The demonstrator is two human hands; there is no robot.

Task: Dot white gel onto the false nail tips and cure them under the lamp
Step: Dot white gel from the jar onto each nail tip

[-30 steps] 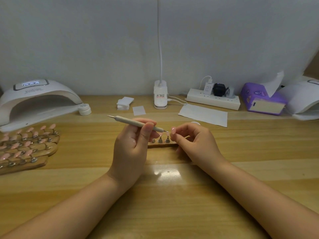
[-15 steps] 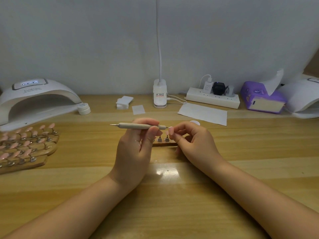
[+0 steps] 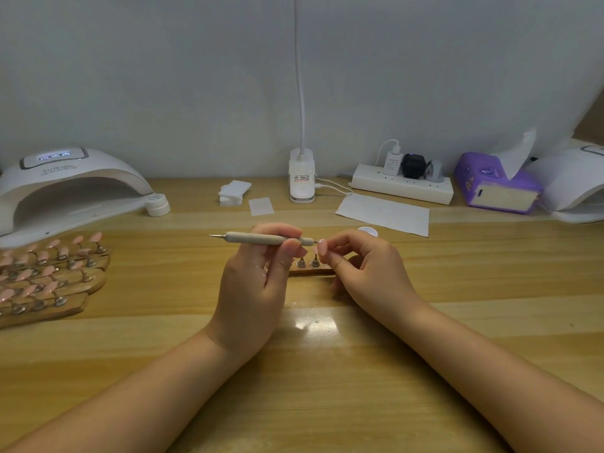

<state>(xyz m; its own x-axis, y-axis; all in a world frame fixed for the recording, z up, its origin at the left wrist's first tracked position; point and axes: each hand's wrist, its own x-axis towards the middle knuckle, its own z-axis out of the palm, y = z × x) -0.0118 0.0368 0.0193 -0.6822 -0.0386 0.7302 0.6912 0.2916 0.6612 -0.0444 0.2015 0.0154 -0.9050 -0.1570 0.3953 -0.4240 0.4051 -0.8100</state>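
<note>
My left hand point(image 3: 253, 282) grips a beige dotting pen point(image 3: 261, 238), held nearly level with its fine tip pointing right. My right hand point(image 3: 366, 266) pinches a pink false nail tip point(image 3: 322, 246) just at the pen's tip. Below them a small wooden holder point(image 3: 310, 269) with metal stands lies on the table, partly hidden by both hands. A white curing lamp point(image 3: 65, 184) with a lit display stands at the far left. A white gel pot point(image 3: 158, 204) sits by its right foot, and a round white lid point(image 3: 367, 231) lies behind my right hand.
Several wooden holders with pink nail tips point(image 3: 49, 273) lie at the left. At the back stand white pads point(image 3: 233, 192), a desk lamp base point(image 3: 302, 181), a sheet of paper point(image 3: 384, 214), a power strip point(image 3: 403, 186), a purple tissue box point(image 3: 493, 184) and a second lamp point(image 3: 575, 188).
The pen has swung from tilted to nearly level, and both hands have risen slightly with the nail tip held at the pen's tip.
</note>
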